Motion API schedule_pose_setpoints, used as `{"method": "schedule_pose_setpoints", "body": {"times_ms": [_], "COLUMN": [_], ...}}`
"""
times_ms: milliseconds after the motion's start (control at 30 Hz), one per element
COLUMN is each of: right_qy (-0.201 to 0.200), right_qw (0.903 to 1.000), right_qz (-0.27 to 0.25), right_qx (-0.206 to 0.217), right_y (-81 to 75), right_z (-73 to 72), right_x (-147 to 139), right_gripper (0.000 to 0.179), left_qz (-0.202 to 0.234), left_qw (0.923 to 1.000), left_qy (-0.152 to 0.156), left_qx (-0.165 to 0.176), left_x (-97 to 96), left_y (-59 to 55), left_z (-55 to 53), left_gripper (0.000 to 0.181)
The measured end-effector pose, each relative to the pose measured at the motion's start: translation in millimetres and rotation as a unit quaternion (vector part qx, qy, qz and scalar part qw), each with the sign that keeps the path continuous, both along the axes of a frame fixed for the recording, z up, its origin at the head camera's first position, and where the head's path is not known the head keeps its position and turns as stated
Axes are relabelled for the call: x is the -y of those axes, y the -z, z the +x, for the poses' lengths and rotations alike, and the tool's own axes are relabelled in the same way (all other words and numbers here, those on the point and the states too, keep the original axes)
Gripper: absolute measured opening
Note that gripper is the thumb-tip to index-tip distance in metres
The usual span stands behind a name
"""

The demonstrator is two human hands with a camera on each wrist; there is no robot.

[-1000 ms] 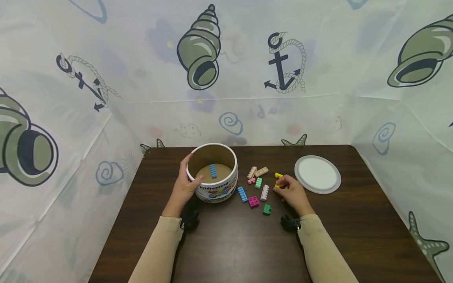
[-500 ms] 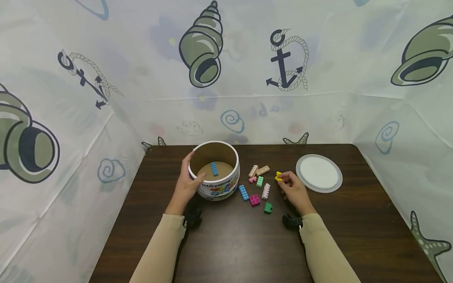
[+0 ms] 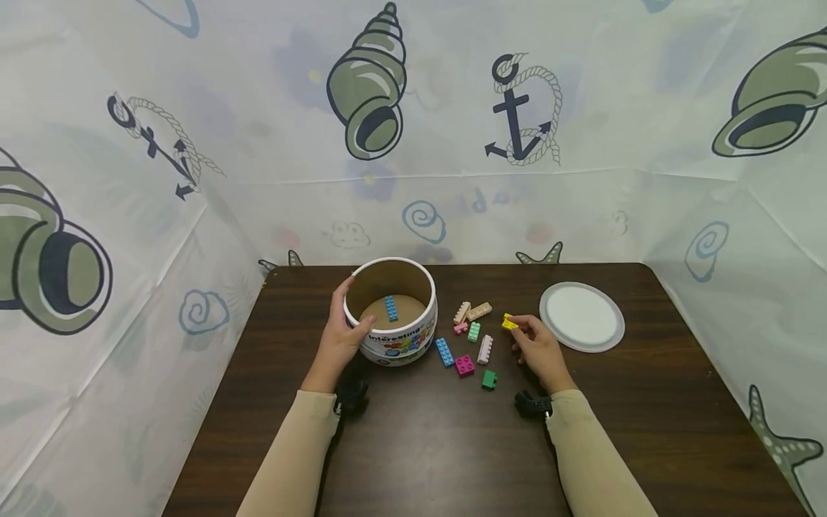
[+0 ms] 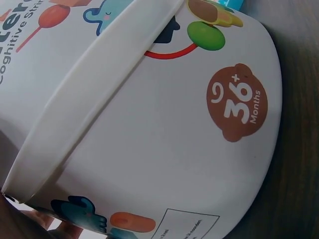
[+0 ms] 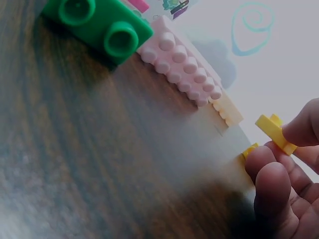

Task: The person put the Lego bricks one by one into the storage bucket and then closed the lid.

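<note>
My left hand (image 3: 339,336) grips the left side of a round white bucket (image 3: 398,342), thumb over its rim and fingers outside. On the bucket's floor lies one blue building brick (image 3: 391,309). In the left wrist view the printed wall of the bucket (image 4: 164,124) fills most of the picture. My right hand (image 3: 541,350) pinches a small yellow brick (image 5: 275,133) between thumb and finger. Just beyond the fingers a second yellow brick (image 5: 250,149) shows, partly hidden by them. In the head view the two yellow bricks overlap.
Between the hands lie several loose bricks, among them a blue one (image 3: 444,352), a magenta one (image 3: 464,366), a green one (image 3: 489,380) and a pale pink one (image 3: 485,350). A white round lid (image 3: 581,317) lies right of them on the dark wooden table (image 3: 413,459).
My right hand has moved a little away from me, bringing its yellow brick up to the other yellow one. My left hand keeps its grip on the bucket.
</note>
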State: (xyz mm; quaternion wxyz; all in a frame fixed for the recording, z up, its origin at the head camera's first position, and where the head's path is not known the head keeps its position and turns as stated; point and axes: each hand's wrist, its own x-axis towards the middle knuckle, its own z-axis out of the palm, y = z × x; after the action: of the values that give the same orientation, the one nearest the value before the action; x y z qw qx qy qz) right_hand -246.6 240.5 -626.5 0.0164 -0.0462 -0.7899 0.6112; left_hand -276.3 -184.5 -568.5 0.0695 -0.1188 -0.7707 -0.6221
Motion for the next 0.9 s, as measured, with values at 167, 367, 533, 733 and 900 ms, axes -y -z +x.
{"method": "schedule_pose_setpoints", "body": {"times_ms": [167,367,533,733,900], "right_qy": [0.021,0.064,0.053,0.031,0.0], "right_qw": [0.9989,0.9911,0.9888,0.9821,0.9713], "right_qz": [-0.031,-0.108,-0.135,-0.185,-0.237], "right_qx": [0.027,0.042,0.032,0.014,-0.012], "right_y": [-7.8,-30.2,-51.3,-79.9,-104.9], "right_z": [-0.4,0.2,-1.9,-10.2,-20.4], "right_x": [1.5,7.1,13.4,26.1,43.7], "right_gripper": [0.033,0.035,0.035,0.036,0.033], "left_qz": [-0.004,-0.005,-0.007,-0.005,-0.004], "left_qw": [1.0,1.0,1.0,1.0,1.0], "left_qy": [-0.002,-0.002,-0.002,-0.001,-0.003], "left_qx": [0.003,0.002,0.001,0.0,0.006], "left_x": [-0.6,0.1,1.6,0.2,0.0], "left_y": [1.2,-1.0,-1.5,-0.8,-0.8], "left_z": [-0.1,0.3,-0.2,-0.3,1.9], "left_gripper": [0.092,0.091,0.091,0.09,0.091]}}
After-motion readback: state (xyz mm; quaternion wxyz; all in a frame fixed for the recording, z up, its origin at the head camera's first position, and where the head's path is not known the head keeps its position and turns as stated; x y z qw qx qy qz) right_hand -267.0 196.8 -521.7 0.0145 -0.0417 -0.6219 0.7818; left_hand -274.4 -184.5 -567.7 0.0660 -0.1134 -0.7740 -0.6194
